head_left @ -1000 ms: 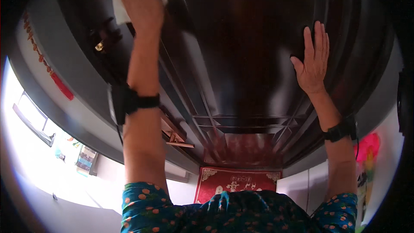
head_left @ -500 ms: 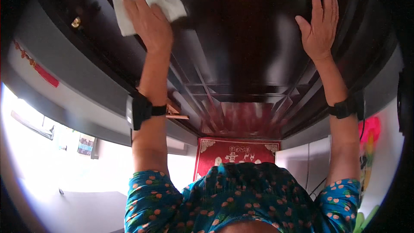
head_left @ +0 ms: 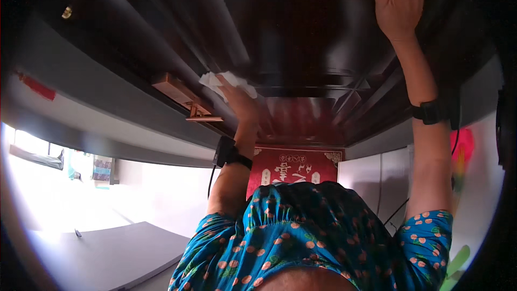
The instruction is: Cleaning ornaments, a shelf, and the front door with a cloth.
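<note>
My left hand [head_left: 240, 100] presses a white cloth [head_left: 221, 82] against a dark, glossy panelled door [head_left: 301, 27], low down near its handle. Part of the cloth sticks out around the fingers. My right hand [head_left: 401, 8] lies flat with fingers stretched on the same door, higher and to the right; its fingertips run out of the picture at the upper edge. Just left of my left hand is the copper-coloured door handle [head_left: 180, 94], which the hand does not appear to touch.
A red doormat [head_left: 293, 164] with pale patterns lies at the foot of the door. A small gold fitting [head_left: 67, 12] sits at the upper left, above a red tassel [head_left: 37, 87]. A grey panel or tabletop [head_left: 107, 253] is at lower left, a pink object [head_left: 461, 144] at right.
My left hand has moved the cloth down the door and to the right, from the upper left to beside the handle. My right hand stays on the door, now appearing higher in view.
</note>
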{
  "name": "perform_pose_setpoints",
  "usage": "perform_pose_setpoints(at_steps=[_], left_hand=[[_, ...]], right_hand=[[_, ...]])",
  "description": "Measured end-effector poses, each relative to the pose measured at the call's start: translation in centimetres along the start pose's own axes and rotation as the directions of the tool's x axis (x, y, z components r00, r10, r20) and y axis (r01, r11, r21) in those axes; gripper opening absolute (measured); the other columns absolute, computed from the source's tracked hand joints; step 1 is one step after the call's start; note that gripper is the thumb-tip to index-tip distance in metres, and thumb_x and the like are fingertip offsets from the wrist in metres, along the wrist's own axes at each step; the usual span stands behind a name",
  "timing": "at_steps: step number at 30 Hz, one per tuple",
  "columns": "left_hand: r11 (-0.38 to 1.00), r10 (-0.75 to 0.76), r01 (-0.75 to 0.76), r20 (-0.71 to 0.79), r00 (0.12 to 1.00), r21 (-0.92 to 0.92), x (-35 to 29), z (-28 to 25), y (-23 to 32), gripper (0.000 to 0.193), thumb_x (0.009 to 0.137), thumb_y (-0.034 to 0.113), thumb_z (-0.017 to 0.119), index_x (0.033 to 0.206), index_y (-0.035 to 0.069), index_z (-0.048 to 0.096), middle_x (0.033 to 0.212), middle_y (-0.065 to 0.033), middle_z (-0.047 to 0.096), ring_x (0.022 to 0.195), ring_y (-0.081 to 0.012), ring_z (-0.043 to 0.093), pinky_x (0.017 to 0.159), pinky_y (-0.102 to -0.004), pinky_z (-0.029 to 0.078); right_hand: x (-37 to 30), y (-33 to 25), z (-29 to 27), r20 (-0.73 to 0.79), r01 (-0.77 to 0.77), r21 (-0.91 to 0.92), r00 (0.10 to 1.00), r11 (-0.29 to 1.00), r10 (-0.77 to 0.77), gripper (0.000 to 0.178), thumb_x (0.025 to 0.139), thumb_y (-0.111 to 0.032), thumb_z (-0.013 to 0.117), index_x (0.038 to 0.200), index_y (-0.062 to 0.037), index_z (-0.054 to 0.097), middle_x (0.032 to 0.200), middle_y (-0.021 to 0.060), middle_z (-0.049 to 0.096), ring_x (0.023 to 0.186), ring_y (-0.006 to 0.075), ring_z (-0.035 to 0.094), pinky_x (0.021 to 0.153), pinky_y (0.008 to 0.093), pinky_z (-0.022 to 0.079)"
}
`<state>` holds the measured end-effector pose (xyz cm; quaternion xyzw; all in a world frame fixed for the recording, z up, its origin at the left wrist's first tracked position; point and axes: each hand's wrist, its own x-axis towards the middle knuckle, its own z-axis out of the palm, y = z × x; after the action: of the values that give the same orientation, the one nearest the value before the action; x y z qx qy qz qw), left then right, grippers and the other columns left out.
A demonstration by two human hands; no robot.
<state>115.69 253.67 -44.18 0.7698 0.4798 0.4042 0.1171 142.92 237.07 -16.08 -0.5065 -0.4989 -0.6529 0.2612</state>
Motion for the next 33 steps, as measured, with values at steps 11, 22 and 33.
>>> perform_pose_setpoints(at_steps=[11, 22, 33], left_hand=[[0.577, -0.250, -0.155, 0.354, 0.901, 0.802, -1.0, 4.1, 3.0, 0.074, 0.090, 0.046, 0.036, 0.141, -0.005, 0.025, 0.148, -0.0235, 0.023, 0.139, -0.0400, 0.014, 0.114, -0.0486, 0.007], [0.896, -0.006, 0.113, 0.243, 0.970, -0.430, -9.2, 4.9, 6.1, 0.058, 0.089, 0.005, 0.040, 0.140, -0.012, 0.018, 0.150, -0.0242, 0.011, 0.139, -0.0377, 0.014, 0.115, -0.0363, 0.010], [0.808, 0.505, -0.589, 0.492, 0.709, 0.018, -9.7, 3.5, 7.4, 0.062, 0.075, -0.005, 0.050, 0.134, -0.013, 0.031, 0.146, -0.0267, 0.017, 0.135, -0.0418, 0.024, 0.109, -0.0431, 0.025]], right_hand=[[-0.3, 0.8, 0.8, -0.077, 0.025, -0.043, 0.997, 0.999, -0.028, 0.068, 0.094, -0.050, 0.034, 0.143, -0.0031, 0.027, 0.147, 0.0227, 0.024, 0.135, 0.0390, 0.026, 0.110, 0.0489, 0.021], [-0.1, -0.9, -0.5, -0.026, -0.005, -0.026, 1.000, 1.000, 0.004, 0.066, 0.094, -0.047, 0.036, 0.143, -0.0037, 0.026, 0.147, 0.0221, 0.025, 0.135, 0.0390, 0.026, 0.110, 0.0485, 0.021], [-0.3, -0.3, 1.0, -0.095, 0.033, -0.032, 0.995, 0.999, -0.036, 0.066, 0.094, -0.046, 0.036, 0.142, -0.0021, 0.028, 0.146, 0.0226, 0.026, 0.134, 0.0393, 0.027, 0.110, 0.0482, 0.022]])
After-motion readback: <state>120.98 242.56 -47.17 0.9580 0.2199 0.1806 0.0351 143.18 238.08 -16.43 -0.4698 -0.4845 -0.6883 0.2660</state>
